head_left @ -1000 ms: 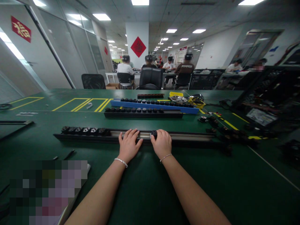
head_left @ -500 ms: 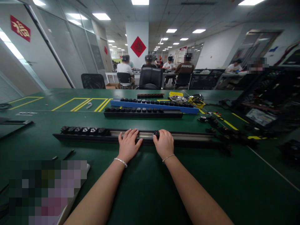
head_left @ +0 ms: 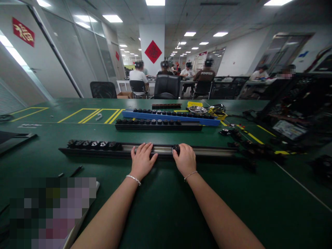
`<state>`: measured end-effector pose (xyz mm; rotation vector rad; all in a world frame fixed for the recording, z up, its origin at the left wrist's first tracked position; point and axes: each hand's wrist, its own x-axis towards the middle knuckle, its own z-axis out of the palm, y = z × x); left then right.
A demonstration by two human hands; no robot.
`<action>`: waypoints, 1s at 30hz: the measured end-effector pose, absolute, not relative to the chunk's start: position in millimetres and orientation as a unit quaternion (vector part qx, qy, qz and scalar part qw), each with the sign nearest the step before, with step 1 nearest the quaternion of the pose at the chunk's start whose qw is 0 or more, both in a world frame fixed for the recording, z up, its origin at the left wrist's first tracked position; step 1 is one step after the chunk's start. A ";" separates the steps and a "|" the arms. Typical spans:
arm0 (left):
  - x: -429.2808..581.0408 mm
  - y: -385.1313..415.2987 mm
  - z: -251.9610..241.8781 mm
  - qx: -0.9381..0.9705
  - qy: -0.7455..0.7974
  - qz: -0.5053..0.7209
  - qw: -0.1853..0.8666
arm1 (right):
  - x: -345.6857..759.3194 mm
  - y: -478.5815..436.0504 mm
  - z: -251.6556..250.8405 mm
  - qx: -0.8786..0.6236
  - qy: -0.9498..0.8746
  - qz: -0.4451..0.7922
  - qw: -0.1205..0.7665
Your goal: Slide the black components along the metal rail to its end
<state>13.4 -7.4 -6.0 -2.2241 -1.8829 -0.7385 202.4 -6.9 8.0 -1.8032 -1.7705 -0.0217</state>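
Note:
A long black rail with a shiny metal strip along its middle lies across the table before me. My left hand lies over the rail near its centre, fingers bent across the far edge and thumb on the near side, gripping it. Just to the right, my right hand is closed around a small black round-topped part on the strip; my fingers hide much of it. Several black parts with metallic faces sit in a row on the rail's left end.
Behind lie a second black rail, a blue rail with several black parts, and a metal dish. Loose black parts spread at right. A blurred-out flat object lies front left. People sit at tables beyond.
My right hand has slid slightly right along the rail with the small black part, widening the gap between my hands. The left hand and the rail have stayed put.

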 end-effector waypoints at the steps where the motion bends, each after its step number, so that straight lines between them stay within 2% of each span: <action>1: 13.5 -7.3 -5.9 -0.739 -0.624 -0.244 0.068 | 203.1 -6.8 7.6 -0.679 -0.667 -0.008 0.305; 11: 12.4 -7.0 -6.3 -0.740 -0.624 -0.241 0.068 | 206.2 -6.5 0.0 -0.670 -0.654 -0.029 0.350; 30: 11.9 -6.5 -6.1 -0.743 -0.619 -0.245 0.066 | 216.4 -7.1 -3.9 -0.678 -0.647 -0.049 0.346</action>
